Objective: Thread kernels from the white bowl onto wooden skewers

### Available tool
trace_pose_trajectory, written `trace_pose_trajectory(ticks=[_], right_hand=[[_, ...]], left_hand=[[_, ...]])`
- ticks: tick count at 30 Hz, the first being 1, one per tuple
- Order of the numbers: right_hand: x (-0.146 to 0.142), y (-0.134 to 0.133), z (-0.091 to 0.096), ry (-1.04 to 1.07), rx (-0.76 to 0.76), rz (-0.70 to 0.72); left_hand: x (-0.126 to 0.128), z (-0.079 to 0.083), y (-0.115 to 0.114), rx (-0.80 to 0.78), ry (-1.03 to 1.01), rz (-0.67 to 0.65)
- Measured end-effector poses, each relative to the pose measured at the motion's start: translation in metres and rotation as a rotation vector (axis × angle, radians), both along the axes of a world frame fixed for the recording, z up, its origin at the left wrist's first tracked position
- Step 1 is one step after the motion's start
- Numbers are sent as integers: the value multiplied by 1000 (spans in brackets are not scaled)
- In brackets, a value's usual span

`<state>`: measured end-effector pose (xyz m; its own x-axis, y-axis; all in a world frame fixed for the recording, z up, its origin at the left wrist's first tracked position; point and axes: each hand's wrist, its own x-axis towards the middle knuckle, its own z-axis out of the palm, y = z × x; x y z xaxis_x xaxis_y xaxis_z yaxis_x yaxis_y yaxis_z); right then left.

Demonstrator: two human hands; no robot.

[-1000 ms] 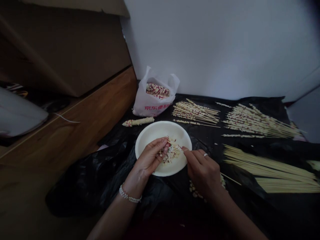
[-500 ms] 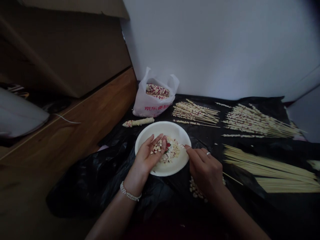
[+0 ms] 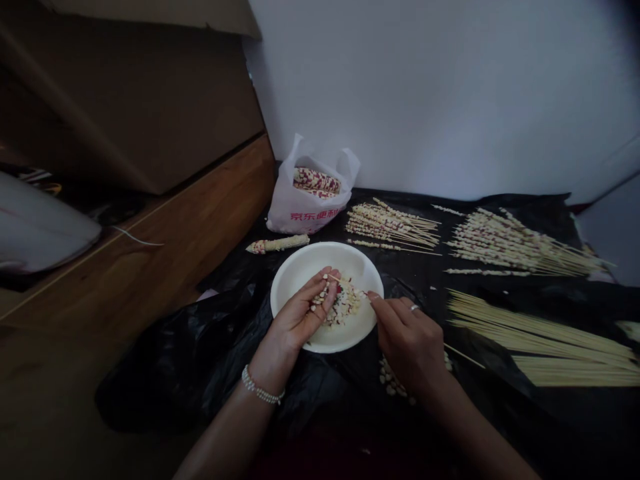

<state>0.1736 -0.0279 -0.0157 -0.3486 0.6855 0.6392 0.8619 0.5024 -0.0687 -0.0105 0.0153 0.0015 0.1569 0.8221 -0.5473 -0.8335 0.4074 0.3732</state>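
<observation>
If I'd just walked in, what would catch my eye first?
Probably the white bowl of loose kernels in the middle, where the left hand cups some and the right hand pinches a skewer. Behind it stands a white bag of speckled corn cobs. To the right, two bunches of threaded skewers lie on black sheeting.

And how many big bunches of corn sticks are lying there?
2: the smaller bunch is behind the bowl, toward its right, and the larger bunch is farther right, beyond the bare sticks.
</observation>
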Motion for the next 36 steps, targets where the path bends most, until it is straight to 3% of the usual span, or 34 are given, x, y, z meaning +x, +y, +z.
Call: trace_pose_trajectory(ticks=[15,36], right_hand=[[0,-1,-2,-46,-10,-33],[-2,-2,-1,-31,-8,-33]], left_hand=[[2,-1,-1,18,133,0],[3,-3,-2,70,139,-10]])
